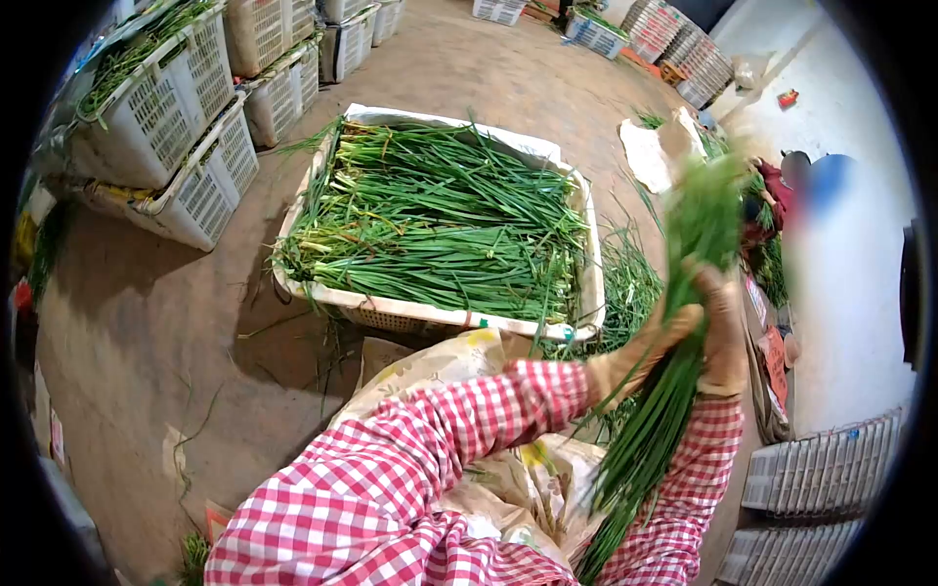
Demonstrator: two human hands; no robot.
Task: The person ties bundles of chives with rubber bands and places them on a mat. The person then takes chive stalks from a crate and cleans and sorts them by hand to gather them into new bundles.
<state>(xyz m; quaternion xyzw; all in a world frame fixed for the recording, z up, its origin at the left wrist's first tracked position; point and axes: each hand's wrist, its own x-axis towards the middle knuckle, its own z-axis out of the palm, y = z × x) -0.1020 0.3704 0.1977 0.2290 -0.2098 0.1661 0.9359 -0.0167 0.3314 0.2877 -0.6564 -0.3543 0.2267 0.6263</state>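
A long bunch of green chives [653, 430] is held upright and slightly tilted at the right, its upper end smeared by motion. My left hand [640, 354] presses on the bunch from the left side, thumb up. On the other side, my right hand [721, 327] grips it, fingers partly behind the stalks. Both hands look covered by tan gloves. Left of them, a white plastic crate [449, 313] is filled with layered chives [440, 215]. Loose chives [630, 283] lie beside the crate, below my hands.
Stacked white crates [195, 200] filled with greens stand at the left. Flattened crates [821, 469] are piled at the lower right by a white wall [850, 293]. Another person in a dark red sleeve [777, 190] sits at the right. More crates [596, 37] stand far back.
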